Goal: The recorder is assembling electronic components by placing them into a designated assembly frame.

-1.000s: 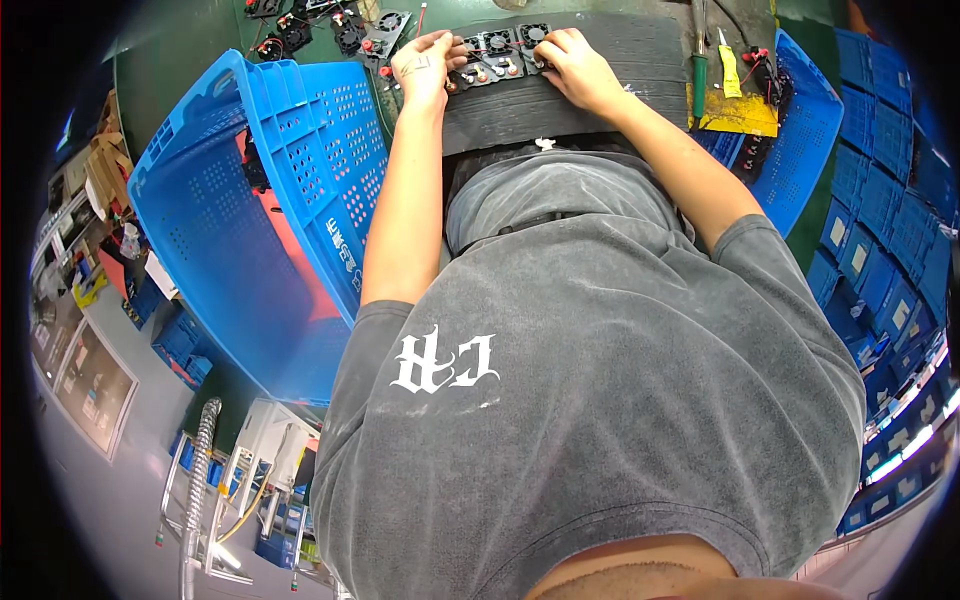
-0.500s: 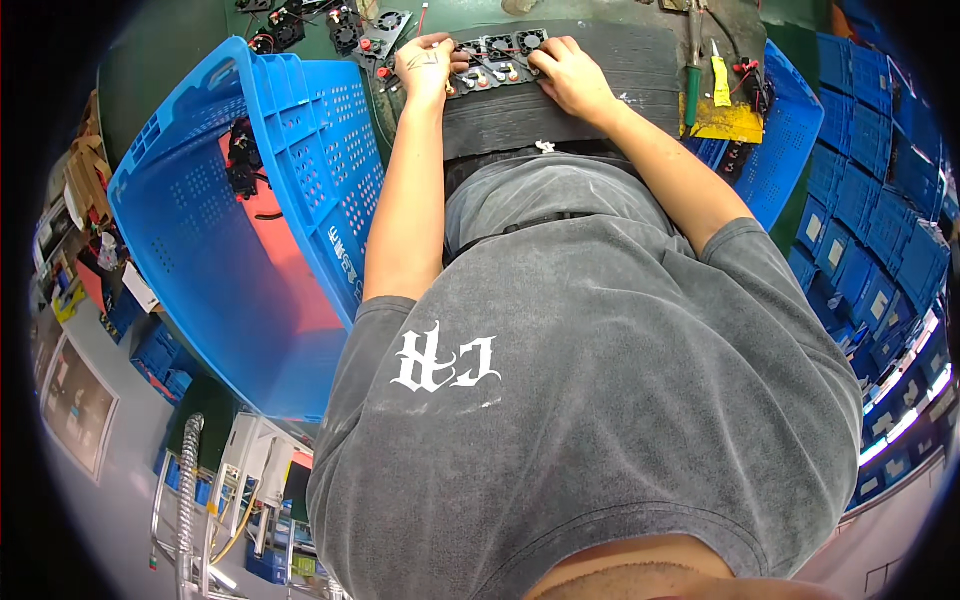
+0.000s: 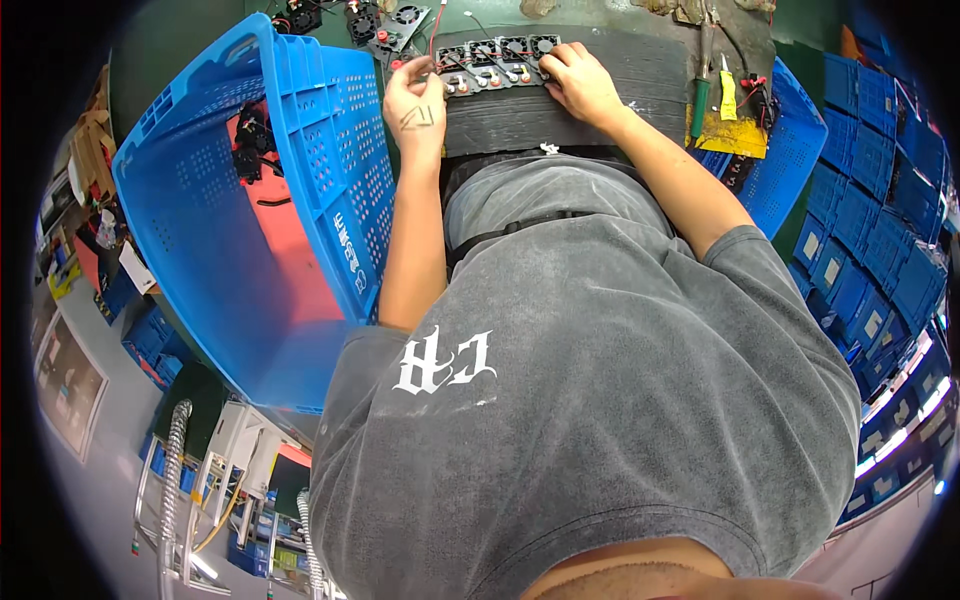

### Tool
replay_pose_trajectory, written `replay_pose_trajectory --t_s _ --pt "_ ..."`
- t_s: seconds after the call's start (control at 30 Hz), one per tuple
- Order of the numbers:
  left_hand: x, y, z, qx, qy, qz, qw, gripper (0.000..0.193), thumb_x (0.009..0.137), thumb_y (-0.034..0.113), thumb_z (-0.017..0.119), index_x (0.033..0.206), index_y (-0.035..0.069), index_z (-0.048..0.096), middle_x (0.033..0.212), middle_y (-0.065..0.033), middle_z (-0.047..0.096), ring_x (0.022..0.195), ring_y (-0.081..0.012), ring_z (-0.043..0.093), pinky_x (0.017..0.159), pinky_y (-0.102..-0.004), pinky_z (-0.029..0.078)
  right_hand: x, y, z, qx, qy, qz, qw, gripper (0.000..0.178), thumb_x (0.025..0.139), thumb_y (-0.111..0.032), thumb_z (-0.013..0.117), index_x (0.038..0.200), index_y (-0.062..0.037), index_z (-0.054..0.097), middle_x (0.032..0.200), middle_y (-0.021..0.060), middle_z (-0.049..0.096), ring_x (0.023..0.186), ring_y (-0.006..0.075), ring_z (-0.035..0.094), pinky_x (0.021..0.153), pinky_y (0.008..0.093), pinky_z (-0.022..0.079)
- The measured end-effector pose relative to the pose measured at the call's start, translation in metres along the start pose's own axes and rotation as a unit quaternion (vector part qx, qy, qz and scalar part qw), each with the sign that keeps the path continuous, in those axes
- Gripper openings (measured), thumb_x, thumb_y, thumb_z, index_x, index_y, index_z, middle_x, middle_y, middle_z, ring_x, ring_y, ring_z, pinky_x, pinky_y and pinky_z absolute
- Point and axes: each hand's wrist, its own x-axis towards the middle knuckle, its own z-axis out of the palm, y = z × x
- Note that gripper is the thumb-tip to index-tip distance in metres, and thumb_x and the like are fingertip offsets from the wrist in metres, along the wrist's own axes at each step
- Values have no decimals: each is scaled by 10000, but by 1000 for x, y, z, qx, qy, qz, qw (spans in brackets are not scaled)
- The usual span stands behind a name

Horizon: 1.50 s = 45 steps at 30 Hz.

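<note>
A metal plate carrying a row of several small black fans [image 3: 498,50] lies on a dark, worn mat [image 3: 625,75]. Along its near side are metal fittings with red and yellowish parts. My right hand [image 3: 582,85] grips the plate's right end, thumb and fingers around the corner. At the left end, my left hand [image 3: 415,110] is raised a little, its fingers bent together. A thin red wire [image 3: 436,30] runs down to those fingertips; whatever is pinched there is too small to make out.
More loose fans [image 3: 363,28] with wires lie at the back left. A large blue crate [image 3: 320,130], with black parts inside, stands left of me. At right are a green-handled tool [image 3: 700,108], a yellow tube [image 3: 727,95], a yellow pad [image 3: 735,135] and another blue crate [image 3: 795,140].
My left hand has drawn back from over the plate's left end, and its fingers have come together. More of the fans and fittings shows. My right hand stays at the right end.
</note>
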Motion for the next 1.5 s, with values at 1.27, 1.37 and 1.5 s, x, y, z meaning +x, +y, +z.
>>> replay_pose_trajectory --t_s 1.27,1.37,1.5 --pt "90 -133 -201 550 113 43 826 515 997 394 502 1429 115 502 1365 -217 552 1184 -446 605 969 -520 514 -102 10 -77 161 147 173 961 102 897 -13 703 998 -14 692 935 103 691 857 212 682 796 322 549" --pt "66 -157 -311 703 -61 103 701 441 993 399 509 1301 91 578 1407 -215 564 1201 -463 586 927 -524 521 -83 9 -65 209 137 132 959 99 907 -31 705 1005 -20 697 930 99 701 852 206 690 798 319 550" --pt "78 -103 -204 692 55 173 699 387 995 411 520 1146 81 654 1281 -186 680 1123 -439 642 859 -496 539 -105 17 -78 158 155 197 955 110 911 -40 712 1019 -20 705 941 96 712 865 200 701 811 311 555"
